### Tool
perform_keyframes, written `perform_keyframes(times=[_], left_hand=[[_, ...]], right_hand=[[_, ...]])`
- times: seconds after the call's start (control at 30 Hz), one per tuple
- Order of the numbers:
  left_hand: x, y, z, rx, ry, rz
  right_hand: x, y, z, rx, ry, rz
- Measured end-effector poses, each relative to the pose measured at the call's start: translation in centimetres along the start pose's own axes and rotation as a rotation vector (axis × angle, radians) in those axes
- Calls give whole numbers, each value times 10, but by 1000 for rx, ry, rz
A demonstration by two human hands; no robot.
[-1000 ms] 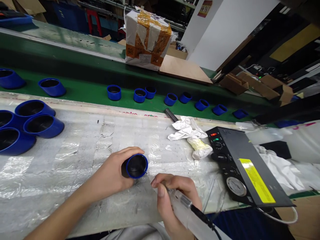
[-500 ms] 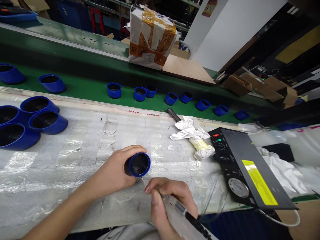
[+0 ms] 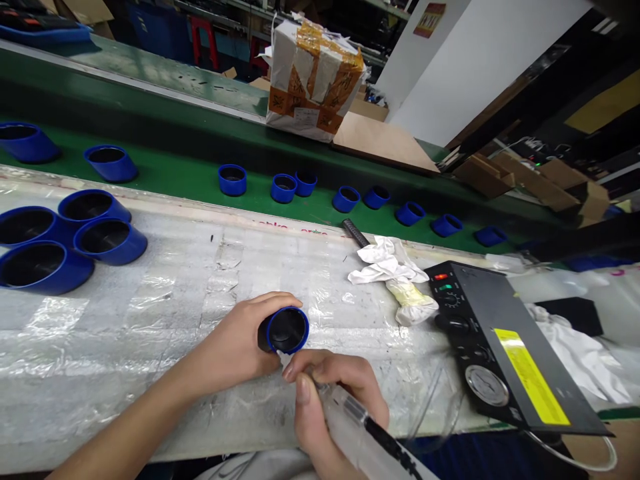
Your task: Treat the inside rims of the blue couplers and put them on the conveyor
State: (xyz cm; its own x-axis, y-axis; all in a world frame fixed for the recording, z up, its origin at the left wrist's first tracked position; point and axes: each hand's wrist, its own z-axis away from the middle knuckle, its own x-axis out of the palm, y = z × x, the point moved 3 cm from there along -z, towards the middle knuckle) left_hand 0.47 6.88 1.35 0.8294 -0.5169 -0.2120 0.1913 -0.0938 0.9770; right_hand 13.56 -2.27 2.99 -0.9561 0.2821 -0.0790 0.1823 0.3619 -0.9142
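Note:
My left hand point(image 3: 235, 350) is wrapped round a small blue cap point(image 3: 287, 330), tipped on its side with the dark opening facing me. My right hand point(image 3: 327, 393) grips a clear dispensing syringe point(image 3: 350, 427) like a pen. Its tip touches the lower rim of the cap. A black hose runs from the syringe's back end off the bottom of the picture. Both hands rest over the plastic-wrapped worktable point(image 3: 150, 313).
A black controller box point(image 3: 505, 347) with dials, lights and a yellow label sits at the right. Crumpled white rags point(image 3: 393, 267) lie beside it. Larger blue cups point(image 3: 75, 237) stand at the left. Several small blue caps point(image 3: 345, 198) line the green conveyor point(image 3: 165, 177). A taped carton point(image 3: 315, 77) stands behind.
My right hand has moved the syringe tip left, up to the cap's lower rim. The left hand keeps hold of the cap. The camera has shifted slightly.

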Motion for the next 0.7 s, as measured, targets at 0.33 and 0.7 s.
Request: perform_keyframes(times=[0.33, 0.7], left_hand=[[-2, 2, 0, 49, -10, 57], [-2, 3, 0, 57, -45, 48]], right_hand=[[6, -3, -14, -8, -29, -15], [8, 1, -26, -18, -32, -105]])
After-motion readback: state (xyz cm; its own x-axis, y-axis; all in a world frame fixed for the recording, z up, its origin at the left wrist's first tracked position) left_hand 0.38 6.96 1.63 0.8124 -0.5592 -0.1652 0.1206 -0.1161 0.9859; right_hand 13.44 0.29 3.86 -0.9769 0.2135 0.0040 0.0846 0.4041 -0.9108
